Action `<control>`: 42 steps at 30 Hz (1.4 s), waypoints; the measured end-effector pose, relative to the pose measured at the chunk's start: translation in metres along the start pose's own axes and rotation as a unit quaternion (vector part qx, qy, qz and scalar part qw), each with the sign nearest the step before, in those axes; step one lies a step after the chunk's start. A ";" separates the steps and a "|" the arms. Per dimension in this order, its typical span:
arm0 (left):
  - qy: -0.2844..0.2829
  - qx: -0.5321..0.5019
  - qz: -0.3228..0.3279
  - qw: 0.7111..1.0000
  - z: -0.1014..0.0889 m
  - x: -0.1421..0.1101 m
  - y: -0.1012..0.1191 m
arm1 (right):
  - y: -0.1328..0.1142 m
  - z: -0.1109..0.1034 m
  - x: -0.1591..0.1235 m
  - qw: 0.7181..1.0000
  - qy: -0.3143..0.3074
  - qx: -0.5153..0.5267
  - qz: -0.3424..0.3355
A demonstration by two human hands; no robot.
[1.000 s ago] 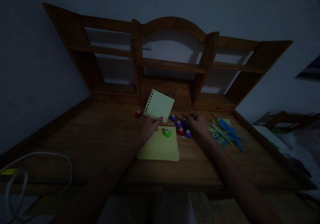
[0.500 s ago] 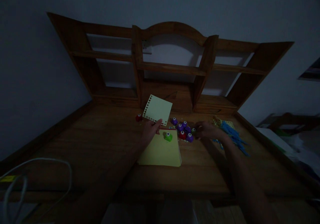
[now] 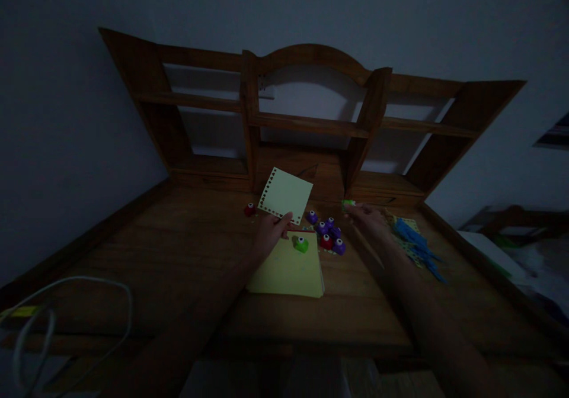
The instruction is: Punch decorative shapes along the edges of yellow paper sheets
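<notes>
My left hand (image 3: 269,230) pinches a pale yellow square sheet (image 3: 285,193) by its lower corner and holds it upright above the desk; small holes are punched along its left and bottom edges. My right hand (image 3: 367,219) is raised a little over the desk with its fingers closed on a small green punch (image 3: 348,204). Below the sheet lies a stack of yellow paper (image 3: 288,267) with another green punch (image 3: 301,244) standing on it. A cluster of purple and red punches (image 3: 328,234) sits between my hands.
A lone red punch (image 3: 249,209) stands left of the sheet. Cut yellow and blue paper strips (image 3: 415,241) lie at the right. A wooden hutch with shelves (image 3: 311,119) backs the desk. A white cable (image 3: 66,303) loops at the near left. The room is dim.
My right hand lifted from the cluster of punches with a green punch in its fingers and rose toward the sheet. My left hand kept the sheet up, nearly still.
</notes>
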State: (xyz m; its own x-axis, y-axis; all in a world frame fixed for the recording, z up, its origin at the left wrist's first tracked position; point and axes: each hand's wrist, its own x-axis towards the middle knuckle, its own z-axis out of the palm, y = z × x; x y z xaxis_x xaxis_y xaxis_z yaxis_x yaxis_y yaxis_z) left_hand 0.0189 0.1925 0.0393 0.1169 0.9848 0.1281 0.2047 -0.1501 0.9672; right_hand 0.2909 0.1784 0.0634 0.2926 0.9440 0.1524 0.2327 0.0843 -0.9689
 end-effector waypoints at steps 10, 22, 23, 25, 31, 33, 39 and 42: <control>-0.062 -0.118 0.009 0.991 0.002 -0.005 0.004 | 0.003 0.038 -0.033 0.920 -0.269 0.281 0.055; -0.050 -0.078 0.050 0.994 0.002 -0.013 0.018 | 0.006 0.049 -0.036 0.957 -0.200 0.210 0.033; -0.045 -0.070 0.050 0.995 0.002 -0.014 0.020 | 0.006 0.051 -0.036 0.961 -0.190 0.199 0.020; -0.039 -0.050 0.049 0.997 0.002 -0.016 0.024 | 0.004 0.052 -0.037 0.964 -0.188 0.186 0.001; -0.021 -0.006 0.056 0.998 0.003 -0.021 0.028 | -0.002 0.056 -0.044 0.962 -0.194 0.193 -0.009; -0.019 0.002 0.058 0.998 0.003 -0.021 0.028 | -0.004 0.058 -0.046 0.961 -0.198 0.195 -0.010; -0.003 0.002 0.062 0.998 0.004 -0.021 0.026 | -0.006 0.059 -0.048 0.966 -0.185 0.183 -0.003; -0.008 0.000 0.073 0.997 0.004 -0.021 0.025 | -0.008 0.059 -0.050 0.967 -0.183 0.179 -0.005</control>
State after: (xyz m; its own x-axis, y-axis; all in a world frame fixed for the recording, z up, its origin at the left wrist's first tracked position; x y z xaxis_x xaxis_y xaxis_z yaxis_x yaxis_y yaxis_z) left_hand 0.0258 0.1673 0.0599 0.1605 0.9510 0.2645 0.1847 -0.2921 0.9384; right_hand 0.2198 0.1498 0.0515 -0.0719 0.9867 0.1456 -0.1205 0.1363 -0.9833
